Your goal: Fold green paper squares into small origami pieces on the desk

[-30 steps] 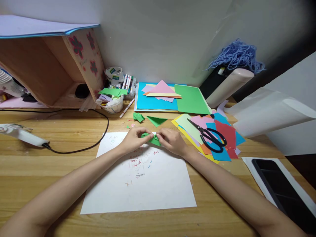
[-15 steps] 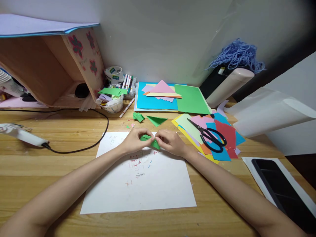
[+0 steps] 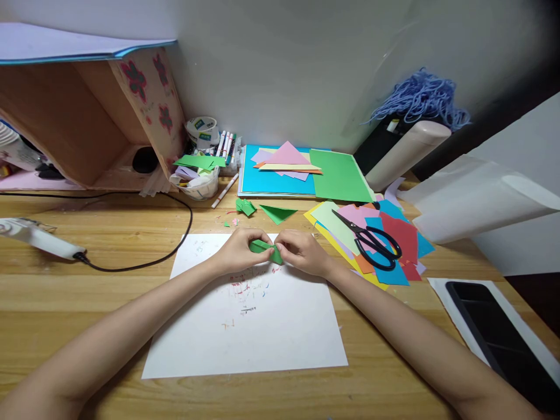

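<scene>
Between my two hands is a small piece of folded green paper [image 3: 259, 247], held over the top part of a white sheet [image 3: 245, 344] with coloured marks. My left hand [image 3: 242, 249] pinches it with thumb and forefinger. From the other side my right hand [image 3: 301, 251] grips its right end, fingertips close to those of the left. My fingers hide part of the folds. Just beyond my hands lie a green paper triangle [image 3: 278, 213] and a crumpled-looking folded green piece [image 3: 245, 207].
Black-handled scissors [image 3: 377, 246] lie on coloured paper scraps [image 3: 398, 230] at right. Behind are stacked coloured sheets [image 3: 343, 178], a marker [image 3: 225, 191] and a small basket [image 3: 203, 189]. A phone [image 3: 494, 332] sits at far right; a black cable [image 3: 144, 265] runs at left.
Both hands stay almost in place with the folded green paper. Its visible part between the fingers has shifted slightly.
</scene>
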A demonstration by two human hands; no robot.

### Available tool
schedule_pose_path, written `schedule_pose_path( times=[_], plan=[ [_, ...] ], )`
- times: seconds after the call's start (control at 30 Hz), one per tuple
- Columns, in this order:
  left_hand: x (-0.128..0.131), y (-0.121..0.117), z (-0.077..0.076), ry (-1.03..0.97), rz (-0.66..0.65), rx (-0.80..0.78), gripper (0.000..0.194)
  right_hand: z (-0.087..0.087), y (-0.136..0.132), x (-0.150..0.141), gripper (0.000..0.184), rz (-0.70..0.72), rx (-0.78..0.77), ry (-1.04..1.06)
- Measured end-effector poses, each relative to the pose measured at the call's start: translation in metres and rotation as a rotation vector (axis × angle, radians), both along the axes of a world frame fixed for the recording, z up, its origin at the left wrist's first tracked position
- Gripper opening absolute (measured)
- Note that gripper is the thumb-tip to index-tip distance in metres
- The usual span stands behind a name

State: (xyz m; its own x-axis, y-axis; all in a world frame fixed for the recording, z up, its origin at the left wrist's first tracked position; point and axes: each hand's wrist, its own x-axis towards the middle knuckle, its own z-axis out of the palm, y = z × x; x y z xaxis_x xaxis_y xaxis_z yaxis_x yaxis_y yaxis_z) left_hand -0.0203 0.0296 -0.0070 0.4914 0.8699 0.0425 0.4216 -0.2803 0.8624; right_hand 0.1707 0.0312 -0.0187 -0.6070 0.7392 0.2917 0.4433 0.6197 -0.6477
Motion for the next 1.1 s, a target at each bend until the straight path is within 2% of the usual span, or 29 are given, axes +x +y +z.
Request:
schedule_pose_path(
  times=[0.2,0.4,0.73,0.97,1.1],
  plan=[
    [0.0007,-0.0006,0.0023,-0.007,0.018,-0.008,0.014,0.0007,0.0015,0.0004,0.014,0.005,-0.031,0.014],
    [0.0004,-0.0012,0.0015,-0.029,-0.035,0.02,0.018,0.0014,0.0001,-0.0018,0.013,0.018,0.022,0.011],
    [-0.0022,-0.0013,-0.0008,-0.047,-0.099,0.004,0.021,-0.0029,0.0014,-0.0003,0.019,0.078,0.002,-0.003],
    [-0.0013,-0.0013,0.0024,-0.02,-0.069,-0.032,0.017,-0.0004,0.0026,0.0002,0.017,0.096,-0.051,0.012],
    [-0.0014,-0.0009,0.002,-0.02,-0.038,-0.048,0.015,0.0008,0.003,0.0013,0.02,0.06,-0.077,-0.003]
  ],
)
